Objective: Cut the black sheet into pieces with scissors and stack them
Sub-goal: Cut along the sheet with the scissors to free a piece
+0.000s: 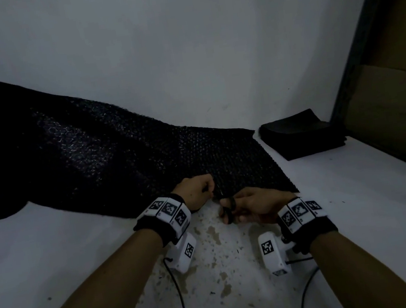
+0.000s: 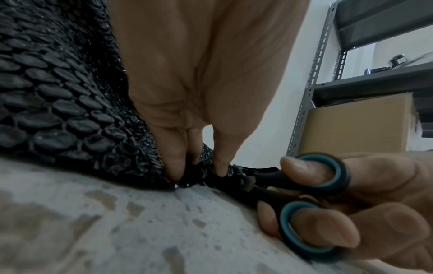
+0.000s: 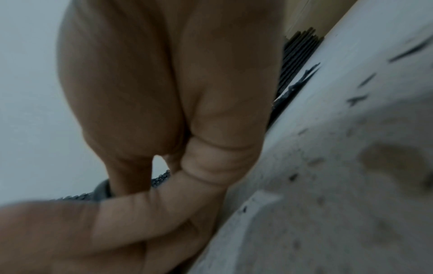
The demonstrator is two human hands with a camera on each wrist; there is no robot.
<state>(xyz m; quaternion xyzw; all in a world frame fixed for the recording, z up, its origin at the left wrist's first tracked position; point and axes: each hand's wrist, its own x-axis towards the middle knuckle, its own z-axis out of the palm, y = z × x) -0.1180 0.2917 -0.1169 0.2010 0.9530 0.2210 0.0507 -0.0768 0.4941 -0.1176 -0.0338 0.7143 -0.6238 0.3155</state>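
A long black bubble-textured sheet [image 1: 96, 154] lies across the white table from the far left to the middle. My left hand [image 1: 197, 191] pinches the sheet's near edge [image 2: 131, 159] between thumb and fingers. Just to its right, my right hand [image 1: 251, 206] grips black scissors with blue-lined loops [image 2: 314, 187], thumb and fingers through the handles, blades at the sheet's edge beside the left fingertips. A stack of cut black pieces [image 1: 299, 136] sits at the back right. The right wrist view shows mostly my right hand's [image 3: 178, 118] underside.
The white table [image 1: 227, 269] is stained and speckled with small black scraps near my wrists. A grey metal shelf rack [image 2: 314, 83] holding a cardboard box [image 2: 356, 124] stands at the right. A pale wall rises behind the table.
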